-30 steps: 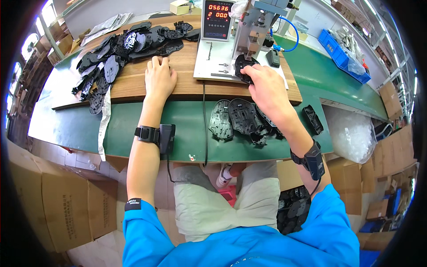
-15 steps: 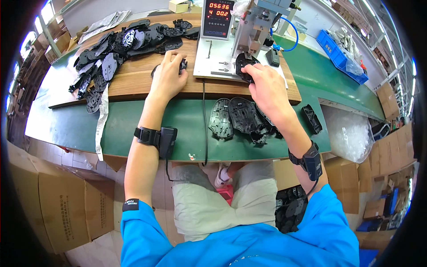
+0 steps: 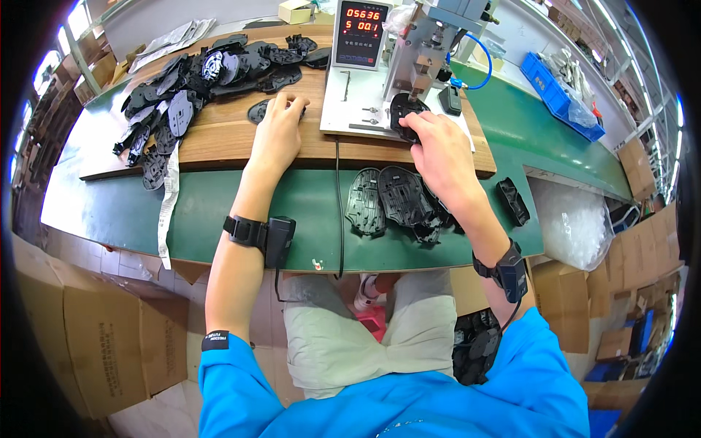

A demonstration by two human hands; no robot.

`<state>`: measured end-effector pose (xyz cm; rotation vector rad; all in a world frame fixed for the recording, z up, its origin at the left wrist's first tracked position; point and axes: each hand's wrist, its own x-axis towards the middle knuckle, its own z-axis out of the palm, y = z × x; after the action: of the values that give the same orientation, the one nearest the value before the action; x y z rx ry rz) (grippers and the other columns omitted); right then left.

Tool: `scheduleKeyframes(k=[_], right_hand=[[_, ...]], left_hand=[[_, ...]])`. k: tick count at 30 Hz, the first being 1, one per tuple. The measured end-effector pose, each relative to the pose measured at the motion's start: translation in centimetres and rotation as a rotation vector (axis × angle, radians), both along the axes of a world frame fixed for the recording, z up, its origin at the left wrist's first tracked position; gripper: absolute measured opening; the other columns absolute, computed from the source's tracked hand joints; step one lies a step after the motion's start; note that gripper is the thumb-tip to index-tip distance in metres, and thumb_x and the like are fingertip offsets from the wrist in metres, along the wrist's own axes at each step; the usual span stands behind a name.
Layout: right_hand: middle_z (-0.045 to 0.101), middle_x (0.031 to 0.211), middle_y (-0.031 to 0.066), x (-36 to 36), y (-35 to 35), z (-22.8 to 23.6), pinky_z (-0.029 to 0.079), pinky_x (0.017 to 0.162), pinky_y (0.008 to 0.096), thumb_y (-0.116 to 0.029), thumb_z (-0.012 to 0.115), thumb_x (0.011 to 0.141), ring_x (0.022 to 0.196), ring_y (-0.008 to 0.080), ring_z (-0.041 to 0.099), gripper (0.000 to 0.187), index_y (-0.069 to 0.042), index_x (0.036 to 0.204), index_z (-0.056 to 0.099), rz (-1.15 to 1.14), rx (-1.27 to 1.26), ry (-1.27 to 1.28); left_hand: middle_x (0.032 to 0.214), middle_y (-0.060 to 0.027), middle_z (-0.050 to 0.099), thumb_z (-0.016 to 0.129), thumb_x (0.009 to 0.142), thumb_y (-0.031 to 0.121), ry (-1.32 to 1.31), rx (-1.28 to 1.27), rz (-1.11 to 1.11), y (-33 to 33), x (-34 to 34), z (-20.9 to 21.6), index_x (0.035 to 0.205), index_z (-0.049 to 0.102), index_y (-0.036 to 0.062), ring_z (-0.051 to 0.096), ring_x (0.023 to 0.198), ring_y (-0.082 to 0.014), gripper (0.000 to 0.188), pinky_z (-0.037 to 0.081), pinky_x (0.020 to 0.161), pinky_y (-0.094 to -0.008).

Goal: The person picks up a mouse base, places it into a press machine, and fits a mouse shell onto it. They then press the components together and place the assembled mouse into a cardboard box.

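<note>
On the wooden board, my left hand point(image 3: 277, 135) is curled with its fingers bent over a black plastic part point(image 3: 258, 111). The part's rounded end shows left of the hand; the rest is hidden beneath the fingers. At the bench press point(image 3: 422, 69), my right hand point(image 3: 442, 150) pinches the near side of a black plastic shell point(image 3: 404, 109). That shell lies on the white base plate point(image 3: 343, 109) directly under the press tip, which reaches down to it. Thumb and fingertips of the right hand are partly hidden.
A heap of black shells point(image 3: 182, 109) covers the board's left. More loose shells point(image 3: 404, 193) lie on the green table point(image 3: 212, 212) near its front edge, with a narrow black part point(image 3: 512, 201) farther right. A blue bin point(image 3: 558, 98) stands back right. A cable point(image 3: 339, 212) hangs over the edge.
My left thumb has tucked in, and less of the part under that hand shows on its right side. The press controller's red display has changed. My right hand keeps its grip on the shell.
</note>
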<state>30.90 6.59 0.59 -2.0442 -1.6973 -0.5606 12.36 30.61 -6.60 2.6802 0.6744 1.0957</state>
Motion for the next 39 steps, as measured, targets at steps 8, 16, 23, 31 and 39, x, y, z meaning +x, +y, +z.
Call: scheduleKeyframes(k=[8,16,23,31,39], right_hand=[[0.073,0.104,0.0104,0.2,0.1,0.0,0.056,0.092,0.0465,0.006,0.069,0.078,0.1,0.0323,0.068,0.035,-0.007,0.11,0.074,0.016,0.043,-0.011],[0.066,0.119,0.0113,0.2,0.5,-1.3,0.054,0.096,0.0464,0.009,0.069,0.078,0.112,0.0355,0.062,0.035,-0.005,0.11,0.072,0.1,0.208,0.153],[0.066,0.121,0.0089,-3.0,-1.5,-1.8,0.055,0.101,0.0457,0.01,0.077,0.068,0.119,0.0358,0.061,0.047,-0.007,0.112,0.074,0.392,0.24,-0.042],[0.069,0.124,0.0097,-1.1,-3.4,-1.5,0.053,0.1,0.045,0.01,0.069,0.078,0.115,0.0352,0.063,0.05,-0.007,0.125,0.073,0.19,0.27,0.03],[0.07,0.126,0.0129,-0.9,-7.8,-0.7,0.051,0.105,0.0439,0.008,0.068,0.084,0.118,0.0357,0.064,0.046,-0.006,0.128,0.072,0.066,0.313,0.074]], left_hand=[[0.12,-0.0162,0.065,0.062,0.088,-0.005,-0.132,0.1,-0.087,-1.7,1.2,1.7,0.12,0.069,0.003,0.061,0.118,-0.0392,0.034,0.05,0.102,-0.0478],[0.094,-0.0077,0.074,0.06,0.111,0.019,-0.226,-0.562,-0.376,-4.3,2.0,3.3,0.121,0.071,0.0025,0.067,0.083,-0.012,0.023,0.052,0.071,-0.0289],[0.102,-0.0011,0.072,0.062,0.112,0.028,-0.314,-0.921,-0.601,-4.2,2.5,3.1,0.124,0.071,0.0031,0.06,0.079,-0.0039,0.029,0.049,0.069,-0.0216],[0.107,-0.0131,0.072,0.068,0.1,0.016,-0.223,-0.002,-0.014,-1.8,1.5,2.1,0.128,0.068,0.006,0.067,0.099,-0.0309,0.029,0.054,0.089,-0.0428],[0.116,-0.0149,0.071,0.075,0.095,0.025,0.133,0.145,0.301,-0.8,0.4,-0.3,0.125,0.066,0.0071,0.065,0.117,-0.0363,0.036,0.052,0.098,-0.0496]])
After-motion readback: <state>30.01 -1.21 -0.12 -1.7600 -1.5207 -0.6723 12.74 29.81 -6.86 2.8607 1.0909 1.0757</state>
